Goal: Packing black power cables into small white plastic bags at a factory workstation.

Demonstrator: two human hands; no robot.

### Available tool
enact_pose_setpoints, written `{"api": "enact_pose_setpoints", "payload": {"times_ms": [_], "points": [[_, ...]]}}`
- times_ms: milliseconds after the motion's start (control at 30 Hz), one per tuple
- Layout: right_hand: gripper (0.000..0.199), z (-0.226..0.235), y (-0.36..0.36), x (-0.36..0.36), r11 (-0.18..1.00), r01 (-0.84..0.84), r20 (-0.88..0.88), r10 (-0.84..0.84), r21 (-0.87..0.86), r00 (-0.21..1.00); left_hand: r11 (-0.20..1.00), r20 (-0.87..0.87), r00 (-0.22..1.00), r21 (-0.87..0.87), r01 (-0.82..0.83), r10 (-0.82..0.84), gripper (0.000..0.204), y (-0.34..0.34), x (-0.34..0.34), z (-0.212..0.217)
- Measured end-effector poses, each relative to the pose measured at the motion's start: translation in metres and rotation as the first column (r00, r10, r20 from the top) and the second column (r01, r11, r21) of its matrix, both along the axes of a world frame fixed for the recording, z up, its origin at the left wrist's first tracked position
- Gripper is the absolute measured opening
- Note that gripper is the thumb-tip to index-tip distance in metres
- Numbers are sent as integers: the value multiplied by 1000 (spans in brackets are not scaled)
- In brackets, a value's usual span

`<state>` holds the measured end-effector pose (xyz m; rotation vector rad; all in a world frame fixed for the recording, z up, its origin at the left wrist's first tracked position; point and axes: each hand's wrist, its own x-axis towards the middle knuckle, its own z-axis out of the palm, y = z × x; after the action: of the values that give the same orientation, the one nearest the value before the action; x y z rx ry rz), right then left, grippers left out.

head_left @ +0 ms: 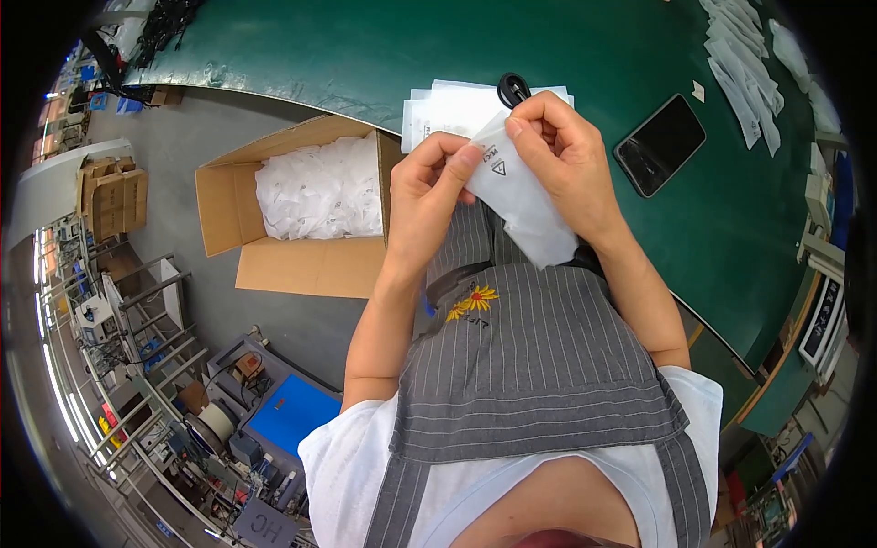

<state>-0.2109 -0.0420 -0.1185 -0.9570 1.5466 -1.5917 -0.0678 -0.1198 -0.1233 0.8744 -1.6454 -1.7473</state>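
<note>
My left hand point(429, 187) and my right hand point(562, 155) both pinch a small white plastic bag point(525, 201) with a black triangle mark, held above my lap at the edge of the green table point(384, 46). A black round item point(512, 89) pokes out above my right fingers; I cannot tell whether it is held or lying on the stack behind. A stack of white bags point(448, 110) lies on the table just beyond my hands.
An open cardboard box point(301, 265) full of white bags stands on the floor to my left. A black phone point(660, 144) lies on the table to the right, and more white bags point(744, 64) are spread at the far right. Racks and equipment fill the lower left.
</note>
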Motion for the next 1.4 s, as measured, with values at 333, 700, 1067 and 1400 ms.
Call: {"api": "enact_pose_setpoints", "payload": {"times_ms": [333, 700, 1067, 1400], "points": [[18, -7, 7, -14, 971, -225, 175, 209, 79, 962, 953, 7, 995, -286, -97, 104, 13, -16, -9, 10], [17, -27, 35, -9, 990, 141, 446, -137, 26, 885, 880, -211, 895, -195, -433, 393, 20, -12, 8, -27], [23, -17, 22, -5, 977, 152, 253, -187, 149, 949, 869, -186, 898, -238, -434, 398, 19, -13, 6, -36], [20, -48, 11, -19, 907, 411, -628, -267, 94, 731, 531, 62, 930, -834, -150, 361, 7, -29, -11, -32]]}}
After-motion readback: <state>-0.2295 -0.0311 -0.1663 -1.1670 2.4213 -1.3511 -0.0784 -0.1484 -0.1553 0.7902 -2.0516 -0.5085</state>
